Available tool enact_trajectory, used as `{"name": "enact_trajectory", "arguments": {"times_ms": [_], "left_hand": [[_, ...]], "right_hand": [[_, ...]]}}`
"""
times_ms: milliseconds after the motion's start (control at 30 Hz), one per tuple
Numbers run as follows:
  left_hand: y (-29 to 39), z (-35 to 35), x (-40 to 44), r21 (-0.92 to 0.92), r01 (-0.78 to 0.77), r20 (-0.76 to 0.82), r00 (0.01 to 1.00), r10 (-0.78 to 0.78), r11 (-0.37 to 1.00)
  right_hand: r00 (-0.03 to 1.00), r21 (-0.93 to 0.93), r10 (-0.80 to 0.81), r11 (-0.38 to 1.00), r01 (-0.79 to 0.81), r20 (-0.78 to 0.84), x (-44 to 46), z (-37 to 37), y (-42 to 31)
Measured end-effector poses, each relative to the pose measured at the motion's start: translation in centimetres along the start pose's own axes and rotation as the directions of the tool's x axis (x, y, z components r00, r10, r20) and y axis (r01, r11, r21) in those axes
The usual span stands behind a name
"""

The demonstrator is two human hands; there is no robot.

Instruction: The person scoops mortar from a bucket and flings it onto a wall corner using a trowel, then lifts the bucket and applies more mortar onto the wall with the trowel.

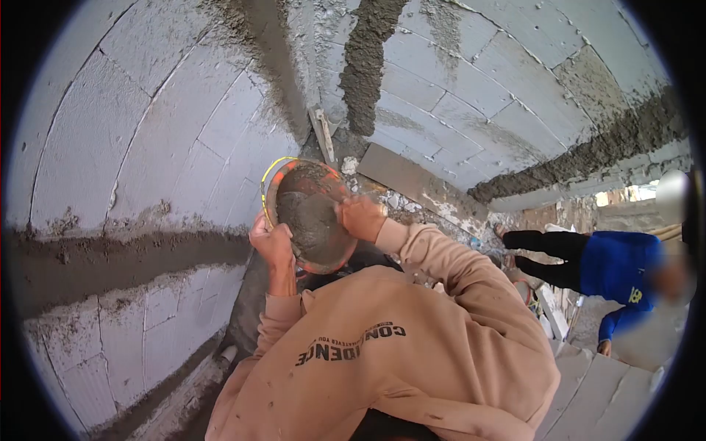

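Observation:
An orange bucket (pixel 336 262), its rim smeared with grey, holds wet grey mortar (pixel 305 213). My left hand (pixel 273 242) is closed around the left side of the bucket's rim, close to a yellow hoop (pixel 265 184). At the right side of the bucket, my right hand (pixel 360 217) is closed over the mortar. Whatever it grips is hidden under the fingers and the mortar.
Grey block walls (pixel 176 125) with bands of rough mortar stand on both sides. A flat board (pixel 412 176) lies on the rubble-strewn floor at the wall's foot. On the right is a person (pixel 618 264) in a blue top. An upright wooden strip (pixel 322 135) leans in the corner.

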State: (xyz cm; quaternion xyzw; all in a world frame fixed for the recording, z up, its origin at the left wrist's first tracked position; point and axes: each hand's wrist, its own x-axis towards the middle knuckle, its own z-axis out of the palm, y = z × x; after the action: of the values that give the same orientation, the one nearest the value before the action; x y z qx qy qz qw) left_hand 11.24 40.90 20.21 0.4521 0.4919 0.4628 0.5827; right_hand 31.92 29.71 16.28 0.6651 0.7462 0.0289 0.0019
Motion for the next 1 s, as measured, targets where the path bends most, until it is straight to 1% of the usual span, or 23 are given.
{"name": "enact_trajectory", "arguments": {"times_ms": [67, 100, 167, 233, 267, 300, 367, 400, 433, 467, 533, 567, 633, 700, 767, 867, 900, 967, 1000], "left_hand": [[0.2, 0.6, -0.2, 0.000, -0.097, -0.018, 0.995, 0.097, 0.995], [0.3, 0.9, -0.2, 0.003, -0.146, -0.025, 0.989, 0.146, 0.989], [0.4, 1.1, -0.2, 0.064, -0.246, 0.013, 0.969, 0.245, 0.967], [1.4, 1.8, -0.5, 0.058, -0.273, 0.027, 0.962, 0.272, 0.960], [2.8, 2.5, -1.2, 0.026, -0.248, 0.018, 0.969, 0.248, 0.968], [3.4, 2.8, -1.5, -0.003, -0.224, 0.009, 0.975, 0.224, 0.975], [2.3, 2.2, -1.2, 0.090, -0.275, 0.053, 0.961, 0.272, 0.957], [2.1, 1.8, -1.2, 0.113, -0.255, 0.055, 0.967, 0.251, 0.960], [2.0, 1.3, -1.2, 0.137, -0.236, 0.057, 0.972, 0.230, 0.962], [2.5, 1.3, -1.5, 0.129, -0.169, 0.034, 0.986, 0.166, 0.977], [2.7, 0.7, -1.0, 0.092, -0.126, -0.005, 0.992, 0.127, 0.988], [2.5, 0.5, -0.8, 0.071, -0.140, -0.019, 0.990, 0.142, 0.988], [3.0, 0.8, -0.9, 0.017, -0.123, -0.052, 0.991, 0.124, 0.992], [3.5, 1.2, -1.1, -0.046, -0.059, -0.097, 0.994, 0.055, 0.997], [2.9, 1.1, -0.8, -0.051, -0.070, -0.084, 0.994, 0.066, 0.996], [2.0, 1.0, -0.4, -0.022, -0.089, -0.057, 0.994, 0.088, 0.996], [2.2, 1.1, -0.2, -0.005, -0.099, -0.046, 0.994, 0.098, 0.995], [2.8, 1.5, -0.3, -0.040, -0.032, -0.053, 0.998, 0.030, 0.999], [3.1, 1.7, -0.4, -0.058, 0.000, -0.059, 0.998, -0.004, 0.998]], "right_hand": [[0.982, -0.009, 0.190, 0.982, -0.190, -0.004, 1.8, -2.9, 0.5], [0.978, -0.011, 0.198, 0.980, -0.198, 0.058, 2.6, -3.4, 1.0], [0.960, -0.019, 0.209, 0.978, -0.210, 0.186, 3.8, -3.5, 2.0], [0.957, 0.048, 0.050, 0.997, -0.067, 0.285, 3.6, -2.9, 2.0], [0.943, 0.093, -0.036, 0.996, 0.005, 0.332, 3.2, -2.3, 1.8], [0.932, 0.171, -0.057, 0.985, -0.006, 0.358, 3.0, -1.4, 1.7], [0.904, 0.334, -0.104, 0.941, -0.044, 0.414, 1.9, 0.8, 0.9], [0.897, 0.390, -0.030, 0.906, -0.162, 0.442, 1.4, 1.1, 0.3], [0.896, 0.441, -0.042, 0.880, -0.176, 0.441, 1.2, 0.2, 0.3], [0.895, 0.491, -0.053, 0.850, -0.192, 0.442, 0.8, -0.6, 0.2], [0.933, 0.546, -0.049, 0.821, -0.165, 0.356, -0.2, -0.3, 0.5], [0.949, 0.566, -0.030, 0.809, -0.161, 0.313, -0.8, -0.2, 0.7], [0.955, 0.552, -0.012, 0.818, -0.162, 0.297, -1.4, -1.4, 1.0], [0.959, 0.551, 0.013, 0.816, -0.174, 0.284, -1.6, -2.6, 1.1], [0.960, 0.568, 0.037, 0.799, -0.195, 0.279, -1.6, -3.4, 0.9], [0.959, 0.444, 0.047, 0.879, -0.172, 0.280, -1.4, -1.7, 0.8], [0.964, 0.456, 0.054, 0.873, -0.173, 0.261, -1.5, -1.7, 0.8], [0.973, 0.480, 0.067, 0.861, -0.169, 0.222, -1.7, -1.7, 1.1], [0.971, 0.484, 0.071, 0.857, -0.176, 0.227, -1.6, -1.6, 1.3]]}}
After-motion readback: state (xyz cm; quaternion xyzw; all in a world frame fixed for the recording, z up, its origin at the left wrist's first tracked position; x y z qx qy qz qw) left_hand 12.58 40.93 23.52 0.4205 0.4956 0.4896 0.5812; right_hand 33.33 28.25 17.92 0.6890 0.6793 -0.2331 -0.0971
